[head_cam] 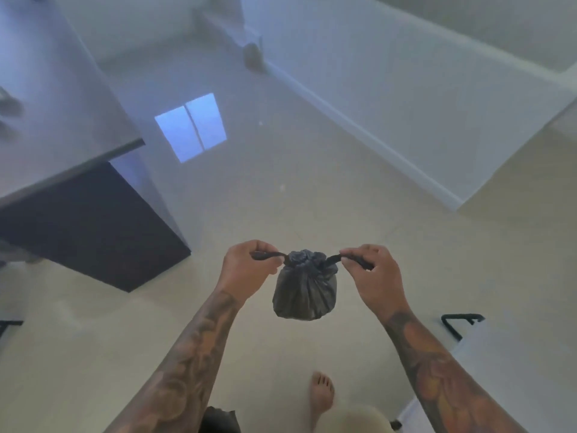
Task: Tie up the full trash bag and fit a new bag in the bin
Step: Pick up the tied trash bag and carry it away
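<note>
The black trash bag (pixel 304 289) hangs at 6 o'clock of centre, its gathered neck knotted, with left hand (pixel 246 270) and right hand (pixel 373 276) each pinching one tie end outward; judged remaining: cinching, then fitting a new bag, no bin visible.

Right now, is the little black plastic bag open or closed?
Closed. The black plastic trash bag is bunched shut on top, with the left hand and right hand pulling its ends.
</note>
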